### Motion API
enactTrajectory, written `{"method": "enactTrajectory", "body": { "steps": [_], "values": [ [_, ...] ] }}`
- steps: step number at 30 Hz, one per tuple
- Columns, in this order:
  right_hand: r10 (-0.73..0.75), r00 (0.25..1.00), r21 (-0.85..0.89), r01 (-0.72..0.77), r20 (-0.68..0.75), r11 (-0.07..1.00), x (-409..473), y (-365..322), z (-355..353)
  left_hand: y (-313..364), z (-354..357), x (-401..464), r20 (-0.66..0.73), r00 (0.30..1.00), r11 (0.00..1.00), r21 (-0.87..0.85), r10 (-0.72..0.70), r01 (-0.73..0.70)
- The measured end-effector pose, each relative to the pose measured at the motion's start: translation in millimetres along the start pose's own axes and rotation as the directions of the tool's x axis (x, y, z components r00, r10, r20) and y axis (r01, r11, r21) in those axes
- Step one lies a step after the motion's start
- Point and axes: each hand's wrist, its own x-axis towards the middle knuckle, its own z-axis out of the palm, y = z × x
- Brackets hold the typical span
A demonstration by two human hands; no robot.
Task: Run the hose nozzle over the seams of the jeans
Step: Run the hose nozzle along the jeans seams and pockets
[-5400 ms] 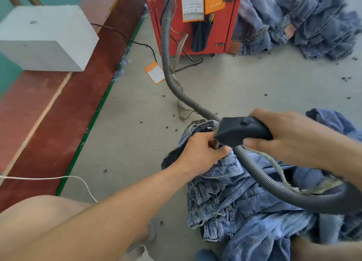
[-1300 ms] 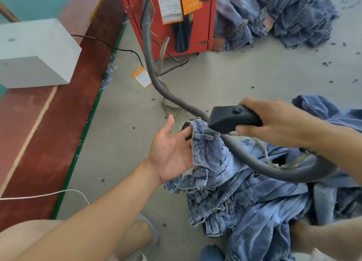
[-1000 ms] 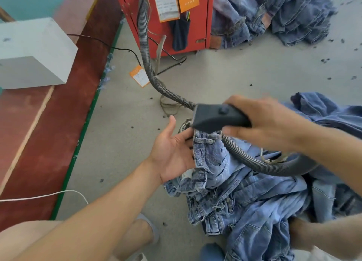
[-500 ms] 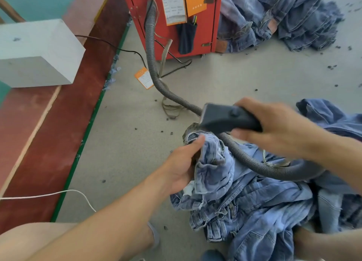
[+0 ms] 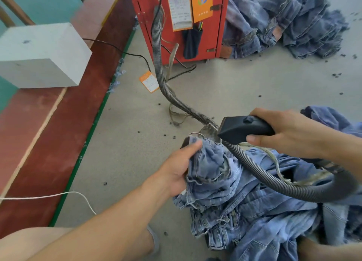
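We see the left hand (image 5: 177, 169) gripping a bunched fold of the jeans (image 5: 235, 200), thumb on top and fingers curled underneath, lifting that fold off the grey floor (image 5: 244, 84). Just beyond the thumb, a frayed, greyish edge of the denim sticks up and meets the tip of the nozzle (image 5: 242, 128). The right hand (image 5: 288, 132) is wrapped around the rear of this black nozzle, fingers curled over the top and thumb along its near side, holding it level with its mouth pointing toward the left hand. The ribbed grey hose (image 5: 254, 169) passes under the nozzle, sags across the jeans below the right hand and loops back up under the right wrist; its other end runs away from the hands across the floor and climbs the red machine (image 5: 213, 31) straight ahead. The rest of the jeans lies crumpled on the floor beneath and to the right of both hands. A second heap of denim (image 5: 293, 22) sits well beyond the right hand, beside the machine. An orange tag (image 5: 149, 81) lies on the floor ahead of the left hand, and farther to its left a white block (image 5: 43, 55) rests on a red ledge (image 5: 64, 112). Dark specks dot the floor around the hands.
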Motion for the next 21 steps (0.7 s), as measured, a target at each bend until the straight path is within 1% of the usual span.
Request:
{"method": "enactTrajectory", "body": {
  "steps": [2,4,8,12,13,15,17,18,19,21],
  "values": [
    [-0.013,1.000,-0.002,0.013,0.020,1.000,2,-1,1,0,-1,4,-0.035,0.997,0.997,0.045,0.062,-0.061],
    [-0.018,0.999,0.006,0.018,0.031,1.000,3,-2,-1,1,-3,5,-0.024,0.995,0.993,0.069,0.093,-0.091],
    [-0.006,0.998,0.064,0.001,0.069,0.998,3,-3,-9,6,-4,1,-0.015,0.991,0.991,0.017,0.129,-0.129],
    [-0.031,0.995,0.004,0.031,0.097,1.000,6,-17,4,2,0,-5,0.090,0.988,0.992,-0.011,0.126,-0.125],
    [-0.057,0.995,-0.012,0.058,0.080,0.998,6,-22,9,0,2,-6,0.120,0.986,0.993,-0.009,0.118,-0.118],
    [-0.114,0.993,0.002,0.114,-0.005,0.993,9,-29,16,-2,5,-7,0.160,0.980,0.993,-0.009,0.116,-0.116],
    [-0.125,0.985,0.029,0.130,-0.117,0.991,11,-29,11,2,4,-7,0.170,0.977,0.992,-0.034,0.129,-0.125],
    [-0.112,0.983,0.040,0.119,-0.148,0.992,11,-26,5,5,3,-8,0.164,0.977,0.990,-0.051,0.138,-0.131],
    [-0.094,0.984,0.043,0.102,-0.152,0.994,11,-22,0,8,2,-7,0.155,0.977,0.988,-0.068,0.146,-0.137],
    [-0.063,0.993,0.016,0.065,-0.095,0.998,8,-12,-6,11,0,-7,0.136,0.978,0.985,-0.092,0.155,-0.143]
  ]
}}
